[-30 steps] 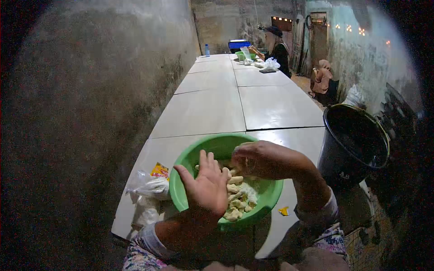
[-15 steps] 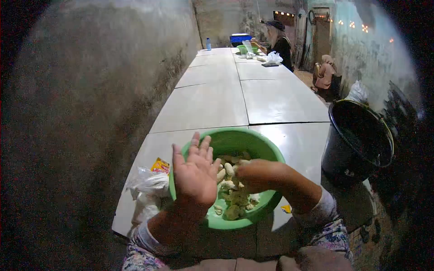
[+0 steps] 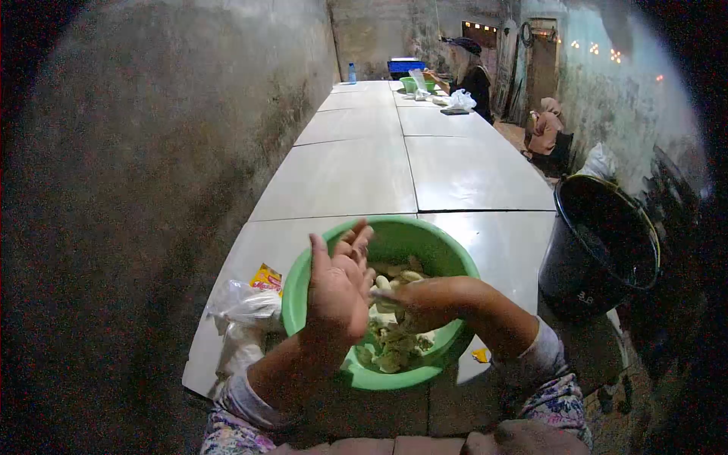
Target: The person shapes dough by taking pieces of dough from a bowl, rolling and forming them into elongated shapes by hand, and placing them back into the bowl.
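Note:
A green basin (image 3: 447,246) on the tiled table holds pale, finger-shaped pieces of dough (image 3: 390,353) and some white powder. My left hand (image 3: 340,284) is raised over the basin's left side, palm turned inward, fingers extended and slightly blurred, with nothing in it. Over the middle of the basin, my right hand (image 3: 417,302) reaches in from the right, its fingers pointing at the left palm. Its fingertips are blurred, and whether they hold anything cannot be made out.
Clear plastic bags of white powder (image 3: 246,303) and a yellow packet (image 3: 267,278) lie left of the basin. A yellow scrap (image 3: 480,355) lies right. A black bucket (image 3: 599,243) stands at the right edge. Two people (image 3: 474,80) are farther back.
My right hand has risen from low in the basin toward my left palm. My left hand has shifted slightly right and turned inward, its fingers still extended.

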Demonstrator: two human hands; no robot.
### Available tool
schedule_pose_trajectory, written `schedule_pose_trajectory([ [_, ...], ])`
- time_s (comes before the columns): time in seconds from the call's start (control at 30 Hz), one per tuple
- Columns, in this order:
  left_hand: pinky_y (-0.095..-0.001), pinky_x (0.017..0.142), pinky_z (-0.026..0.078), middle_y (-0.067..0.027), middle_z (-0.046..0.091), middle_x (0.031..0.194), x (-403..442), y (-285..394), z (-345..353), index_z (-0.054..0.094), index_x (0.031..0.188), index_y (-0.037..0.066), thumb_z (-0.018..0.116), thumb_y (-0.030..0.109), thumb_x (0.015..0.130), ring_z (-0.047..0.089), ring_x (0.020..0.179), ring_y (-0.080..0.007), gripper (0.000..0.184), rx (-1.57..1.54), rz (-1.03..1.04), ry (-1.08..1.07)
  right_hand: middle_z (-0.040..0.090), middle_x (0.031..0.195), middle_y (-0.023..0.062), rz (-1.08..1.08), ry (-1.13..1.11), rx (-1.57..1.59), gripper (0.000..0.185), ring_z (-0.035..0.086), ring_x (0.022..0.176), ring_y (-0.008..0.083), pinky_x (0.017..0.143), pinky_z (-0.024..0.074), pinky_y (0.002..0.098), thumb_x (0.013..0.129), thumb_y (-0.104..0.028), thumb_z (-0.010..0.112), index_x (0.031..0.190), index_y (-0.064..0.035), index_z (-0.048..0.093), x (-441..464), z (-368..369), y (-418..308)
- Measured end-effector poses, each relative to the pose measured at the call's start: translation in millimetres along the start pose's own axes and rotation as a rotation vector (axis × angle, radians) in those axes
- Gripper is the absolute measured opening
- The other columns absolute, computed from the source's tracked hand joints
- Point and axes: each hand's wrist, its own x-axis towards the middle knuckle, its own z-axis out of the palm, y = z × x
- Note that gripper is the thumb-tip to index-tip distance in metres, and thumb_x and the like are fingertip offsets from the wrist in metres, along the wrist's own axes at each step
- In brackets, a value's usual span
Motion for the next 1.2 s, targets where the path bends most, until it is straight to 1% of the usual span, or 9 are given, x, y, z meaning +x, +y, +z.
schedule_pose_trajectory([
  [0.03,-0.0509,0.112,0.001,-0.0171,0.028,0.149,1.5,-3.3,-1.9,0.036,0.139,0.011,0.018,0.067,0.091,0.012,0.141,-0.0329,0.077,0.003,-0.042,0.022,0.065,0.098,0.0205,0.060,0.025,0.000,0.053,0.064,0.088,0.0333,0.079,0.0489,0.0446,0.080,-0.018,0.062,0.130,-0.0085,0.047,1.5,-2.9,-4.3],
  [0.33,-0.0537,0.112,-0.003,-0.0176,0.025,0.150,8.6,-4.8,-10.9,0.035,0.140,0.010,0.020,0.065,0.092,0.005,0.142,-0.0347,0.074,-0.035,-0.056,0.002,0.061,0.097,0.0173,-0.161,0.025,-0.195,0.045,0.061,0.098,0.0334,0.084,0.0480,0.0443,0.073,-0.010,0.065,0.115,-0.0052,0.052,8.0,14.7,12.7],
  [0.43,-0.0485,0.112,-0.002,-0.0178,0.020,0.152,8.6,-1.4,-4.5,0.033,0.139,0.010,0.019,0.065,0.093,0.008,0.143,-0.0292,0.074,0.009,-0.097,-0.005,0.061,0.096,0.0163,0.029,-0.058,-0.043,0.039,0.060,0.099,0.0326,0.086,0.0461,0.0431,0.074,-0.009,0.062,0.112,-0.0047,0.052,12.0,13.3,16.5],
  [0.5,-0.0516,0.110,0.010,-0.0141,0.038,0.142,7.8,-1.2,0.2,0.039,0.136,0.010,0.028,0.061,0.094,0.032,0.129,-0.0263,0.067,0.142,-0.108,0.044,0.061,0.097,0.0173,-0.281,0.127,0.016,0.035,0.061,0.095,0.0331,0.083,0.0463,0.0430,0.076,-0.008,0.060,0.110,-0.0038,0.052,11.6,14.9,30.9],
  [0.6,-0.0458,0.104,0.027,-0.0110,0.043,0.138,9.0,-4.8,-2.6,0.040,0.135,0.010,0.035,0.058,0.094,0.045,0.113,-0.0208,0.063,0.173,-0.086,0.040,0.061,0.099,0.0180,-0.207,-0.060,0.039,0.033,0.061,0.093,0.0338,0.080,0.0468,0.0429,0.077,-0.008,0.059,0.109,-0.0031,0.053,10.5,3.9,32.5],
  [0.77,-0.0413,0.091,0.045,-0.0128,0.045,0.136,12.7,-10.8,-11.9,0.038,0.135,0.007,0.043,0.052,0.094,0.052,0.108,-0.0232,0.061,0.041,-0.094,-0.082,0.062,0.102,0.0181,-0.070,0.128,0.249,0.038,0.061,0.093,0.0367,0.082,0.0474,0.0417,0.076,-0.009,0.063,0.112,-0.0011,0.055,-10.3,-35.4,0.8],
  [0.87,-0.0415,0.103,0.039,-0.0139,0.042,0.139,-7.1,2.1,-2.3,0.032,0.139,0.004,0.053,0.034,0.095,0.044,0.126,-0.0249,0.058,0.402,0.189,-0.373,0.063,0.101,0.0142,-0.114,0.434,0.777,0.029,0.061,0.091,0.0204,0.082,0.0499,0.0326,0.083,-0.001,0.062,0.111,0.0015,0.054,-24.4,-51.0,-8.4],
  [0.97,-0.0371,0.105,0.034,-0.0173,0.047,0.133,-1.5,24.5,2.6,0.027,0.141,0.002,0.056,0.033,0.094,0.046,0.123,-0.0246,0.063,0.798,-0.136,-0.357,0.063,0.100,0.0128,0.081,0.616,0.596,0.025,0.059,0.092,0.0158,0.083,0.0502,0.0299,0.085,0.001,0.061,0.109,0.0024,0.054,-39.2,-62.1,-11.9],
  [1.2,-0.0340,0.089,0.047,-0.0124,0.066,0.105,-4.5,27.7,2.7,0.058,0.113,-0.001,0.073,0.026,0.080,0.063,0.097,-0.0199,0.045,1.004,0.040,-0.435,0.063,0.094,0.0117,0.027,0.654,0.609,0.022,0.059,0.087,0.0161,0.078,0.0491,0.0301,0.086,-0.011,0.066,0.101,0.0023,0.058,-42.1,-64.4,-25.8],
])
